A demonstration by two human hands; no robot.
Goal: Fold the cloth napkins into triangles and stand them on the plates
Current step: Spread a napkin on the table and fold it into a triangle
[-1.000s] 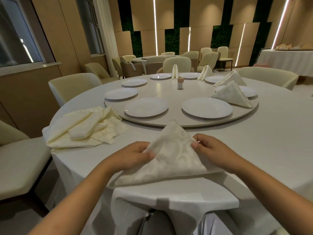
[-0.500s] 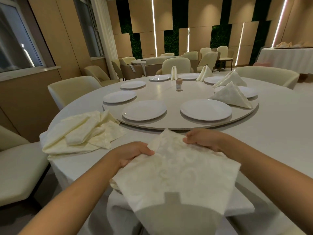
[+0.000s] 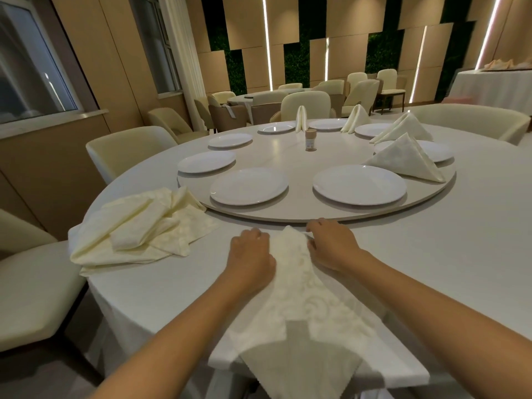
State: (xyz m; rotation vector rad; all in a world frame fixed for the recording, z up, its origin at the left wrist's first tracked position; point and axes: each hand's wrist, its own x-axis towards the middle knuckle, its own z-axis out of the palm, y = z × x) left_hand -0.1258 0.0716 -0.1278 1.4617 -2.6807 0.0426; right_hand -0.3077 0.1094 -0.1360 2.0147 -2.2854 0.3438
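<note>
Fold step in hand: the napkin (image 3: pixel 299 300) is spread on the surface (image 3: pixel 460 254), far corner pinned between the left hand (image 3: pixel 251 256) and right hand (image 3: pixel 331 243), fingers curled onto the cloth, near part draped over the surface edge. Next, a diagonal fold is probably called for, corners matched. Room is bounded by the turntable (image 3: pixel 302 218) rim just ahead and the napkin pile (image 3: pixel 144 228) to the left; the nearest plate (image 3: pixel 359 184) is bare.

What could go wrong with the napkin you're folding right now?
1. The napkin hangs over the table edge, so it might slide off if the left hand and right hand let go.
2. Reaching forward, a sleeve or arm could bump the nearest empty plate on the turntable.
</note>
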